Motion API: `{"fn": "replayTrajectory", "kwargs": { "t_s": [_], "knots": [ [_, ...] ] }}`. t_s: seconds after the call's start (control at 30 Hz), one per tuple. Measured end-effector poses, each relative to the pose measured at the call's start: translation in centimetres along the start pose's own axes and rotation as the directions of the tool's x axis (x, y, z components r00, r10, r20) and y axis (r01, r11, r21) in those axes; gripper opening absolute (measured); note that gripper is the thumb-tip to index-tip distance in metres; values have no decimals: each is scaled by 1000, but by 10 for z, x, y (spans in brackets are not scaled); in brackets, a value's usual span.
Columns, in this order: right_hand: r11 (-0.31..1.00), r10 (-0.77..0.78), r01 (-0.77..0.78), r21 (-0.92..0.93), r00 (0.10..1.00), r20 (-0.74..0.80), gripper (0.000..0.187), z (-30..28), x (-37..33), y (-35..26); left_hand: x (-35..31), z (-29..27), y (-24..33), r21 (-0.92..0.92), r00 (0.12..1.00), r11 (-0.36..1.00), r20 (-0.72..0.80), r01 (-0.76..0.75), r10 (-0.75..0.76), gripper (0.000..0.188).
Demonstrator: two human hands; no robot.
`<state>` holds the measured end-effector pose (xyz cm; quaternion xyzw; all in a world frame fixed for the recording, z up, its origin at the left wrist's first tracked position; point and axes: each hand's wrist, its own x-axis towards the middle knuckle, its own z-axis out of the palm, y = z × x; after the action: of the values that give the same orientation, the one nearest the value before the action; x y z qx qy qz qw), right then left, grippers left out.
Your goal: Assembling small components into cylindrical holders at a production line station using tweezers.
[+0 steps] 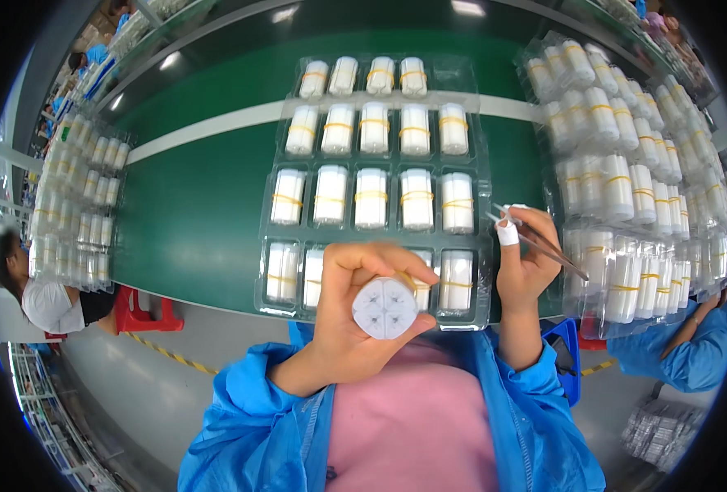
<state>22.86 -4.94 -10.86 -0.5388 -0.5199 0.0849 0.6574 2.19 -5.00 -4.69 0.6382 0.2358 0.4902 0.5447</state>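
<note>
My left hand [340, 318] grips a white cylinder [385, 308] above the near edge of a clear plastic tray [484, 246]. Its round end faces up at me, divided into four sections with small dark marks. My right hand [526, 266] is closed round metal tweezers [573, 266], beside the tray's right edge and apart from the cylinder. White covers wrap some of its fingertips. In the tray's pockets lie rows of white cylinders [371, 198], each ringed by a yellow rubber band. My left hand partly hides the nearest row.
Stacked clear trays of banded white cylinders stand on the green table [191, 213] at right [617, 193] and far left [76, 205]. A red stool [152, 313] is below the table's left edge. A seated person [47, 303] is at left; a blue-sleeved person [687, 353] is at right.
</note>
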Motion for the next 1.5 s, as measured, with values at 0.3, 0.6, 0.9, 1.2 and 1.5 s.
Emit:
{"fn": "replayTrajectory", "kwargs": {
  "t_s": [0.3,0.6,0.9,1.2,1.5],
  "knots": [
    [993,113,-115,34,991,65,16,-3,0,-4,80,-42,3,20,950,949,2,313,-313,63],
    [996,74,-79,38,990,118,18,-3,-2,-4,217,-15,-87,835,989,548,116,-47,-92,60],
    [998,11,-17,65,995,94,14,-5,-1,-2,250,-3,-156,1000,1000,-3,18,-18,6,60],
    [957,-77,4,290,968,239,16,-29,-26,-29,258,20,-146,997,996,0,72,-72,-44,62],
    [896,-86,-141,421,876,475,13,-143,-46,-85,266,94,-115,391,910,882,204,264,-362,56]
  ]
}}
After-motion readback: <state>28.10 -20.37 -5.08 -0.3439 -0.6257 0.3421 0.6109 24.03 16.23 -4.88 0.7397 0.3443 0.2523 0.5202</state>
